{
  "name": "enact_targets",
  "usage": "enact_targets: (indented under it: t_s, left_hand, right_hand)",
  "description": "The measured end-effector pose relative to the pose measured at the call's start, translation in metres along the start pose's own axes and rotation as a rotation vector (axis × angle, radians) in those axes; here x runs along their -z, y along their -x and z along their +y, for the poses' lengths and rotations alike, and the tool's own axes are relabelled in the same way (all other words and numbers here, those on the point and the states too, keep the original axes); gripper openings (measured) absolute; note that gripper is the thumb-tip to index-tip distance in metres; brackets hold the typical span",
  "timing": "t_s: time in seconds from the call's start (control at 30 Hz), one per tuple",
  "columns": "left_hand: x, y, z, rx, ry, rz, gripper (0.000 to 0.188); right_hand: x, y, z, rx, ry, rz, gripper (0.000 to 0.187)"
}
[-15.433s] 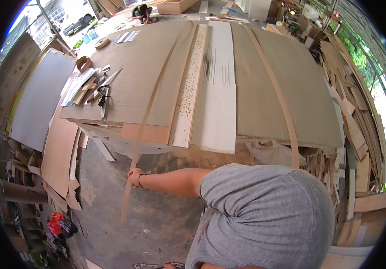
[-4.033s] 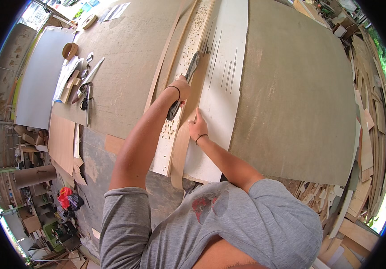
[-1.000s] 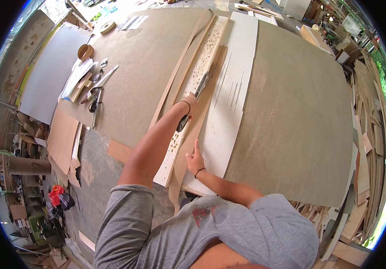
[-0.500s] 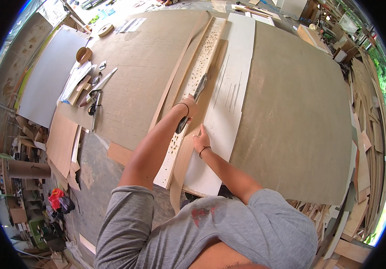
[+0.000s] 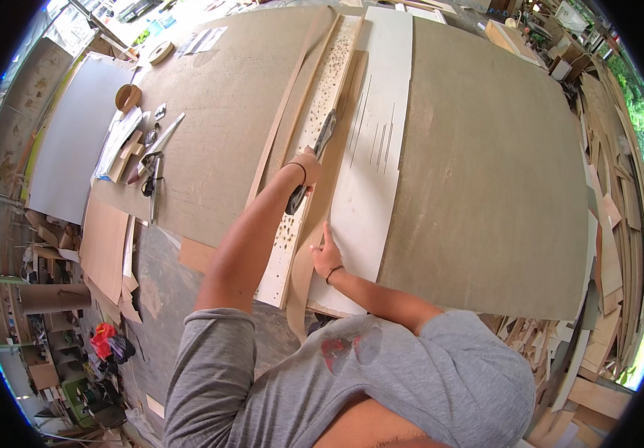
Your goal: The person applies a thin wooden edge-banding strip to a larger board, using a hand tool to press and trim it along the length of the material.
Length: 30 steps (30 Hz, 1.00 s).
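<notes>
My left hand (image 5: 305, 166) is closed around a long dark tool (image 5: 325, 134) whose exact kind I cannot make out. The tool lies lengthwise along a narrow white board (image 5: 329, 71) dotted with many brown spots. Beside that board runs a thin light-brown wood strip (image 5: 324, 190), its near end bending down past the table edge. Nearer to me, my right hand (image 5: 327, 258) rests at the strip's right edge, index finger stretched forward and thumb apart. Under it is a wider white panel (image 5: 367, 187) with several dark lines. The tool's middle is hidden by my left hand.
A large brown sheet-topped table (image 5: 486, 179) carries the boards. On its left lie a tape roll (image 5: 128, 97), papers (image 5: 116, 142) and a black-handled tool (image 5: 150, 164). Another roll (image 5: 161, 52) sits farther back. Stacked wood offcuts (image 5: 613, 194) stand at the right.
The view has shifted slightly. My right hand has slid back toward me along the strip, while my left hand and the dark tool keep about the same place on the board.
</notes>
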<state>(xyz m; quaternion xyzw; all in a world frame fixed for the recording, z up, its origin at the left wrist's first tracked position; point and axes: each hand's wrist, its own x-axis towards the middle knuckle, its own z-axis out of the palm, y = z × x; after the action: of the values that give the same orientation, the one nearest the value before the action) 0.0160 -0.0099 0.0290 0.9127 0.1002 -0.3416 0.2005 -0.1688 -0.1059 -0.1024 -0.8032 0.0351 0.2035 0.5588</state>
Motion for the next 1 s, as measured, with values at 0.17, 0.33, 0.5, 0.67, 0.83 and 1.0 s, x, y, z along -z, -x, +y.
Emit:
enact_targets:
  t_s: [0.17,0.33,0.5,0.67,0.83,1.0]
  left_hand:
    - [-0.015,-0.031,-0.040,0.072,0.082,-0.014,0.036]
    - [0.001,0.005,0.008,0.036,0.071,-0.008,0.035]
    - [0.004,0.030,0.016,0.107,0.139,0.069,0.033]
    - [-0.014,-0.033,-0.039,0.081,0.091,-0.023,0.033]
    - [0.006,0.019,0.010,0.058,0.192,0.026,0.036]
    - [0.003,0.012,0.001,0.049,0.149,0.034,0.038]
  right_hand:
    - [-0.007,-0.022,-0.008,0.053,0.013,0.001,0.074]
    - [-0.011,-0.096,0.041,0.236,0.095,0.254,0.073]
    - [-0.010,-0.060,0.032,0.111,-0.036,0.077,0.075]
    - [-0.016,0.013,-0.001,0.018,-0.079,-0.069,0.075]
    - [-0.004,-0.006,0.001,0.003,0.086,0.028,0.073]
    - [-0.001,-0.057,-0.001,0.081,0.129,0.136,0.070]
